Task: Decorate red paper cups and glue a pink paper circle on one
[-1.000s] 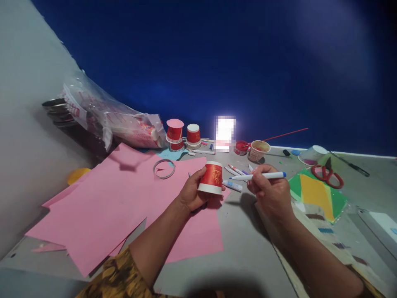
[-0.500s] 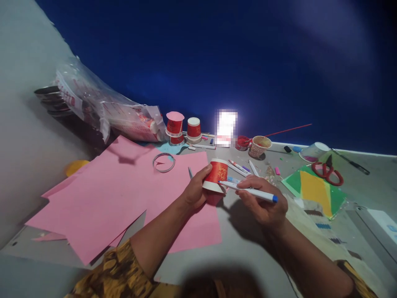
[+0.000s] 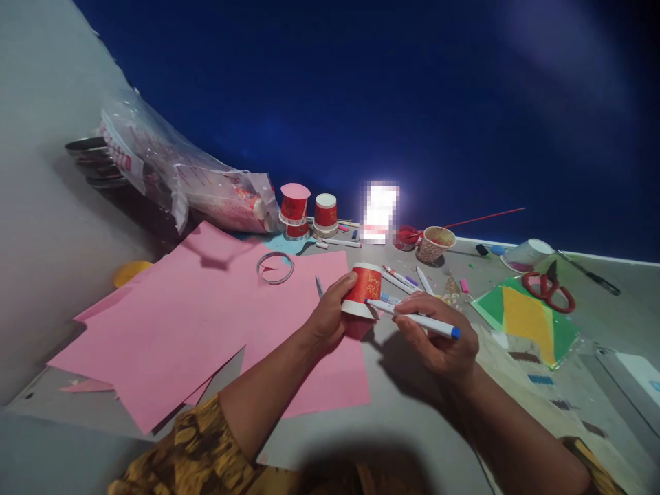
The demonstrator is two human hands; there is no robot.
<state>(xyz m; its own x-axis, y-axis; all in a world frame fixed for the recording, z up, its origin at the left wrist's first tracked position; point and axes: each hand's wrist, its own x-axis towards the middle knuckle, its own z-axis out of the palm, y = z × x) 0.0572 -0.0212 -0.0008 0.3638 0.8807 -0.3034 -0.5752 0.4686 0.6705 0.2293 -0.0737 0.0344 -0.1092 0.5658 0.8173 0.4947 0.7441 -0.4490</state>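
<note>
A red paper cup [image 3: 364, 285] with gold print is upside down, its white rim toward the bottom, and my left hand [image 3: 333, 311] is wrapped round its left side. In my right hand [image 3: 441, 340] is a white marker [image 3: 425, 320] with a blue end, pinched between thumb and fingers. The marker's tip meets the lower front of the cup. Pink paper sheets [image 3: 170, 320] lie beneath and left of my left hand. A silver ring [image 3: 275, 268] rests on the pink paper.
More red cups [image 3: 326, 213] stand at the back beside a plastic bag [image 3: 206, 196]. A bright phone-like screen [image 3: 380, 210] is behind the held cup. To the right are a patterned cup [image 3: 436, 245], red-handled scissors [image 3: 547, 292], several pens and a green and yellow sheet [image 3: 531, 320].
The whole view has shifted slightly, so things appear a little further right. Both hands keep their holds on the cup and the marker, with the marker's tip still at the cup.
</note>
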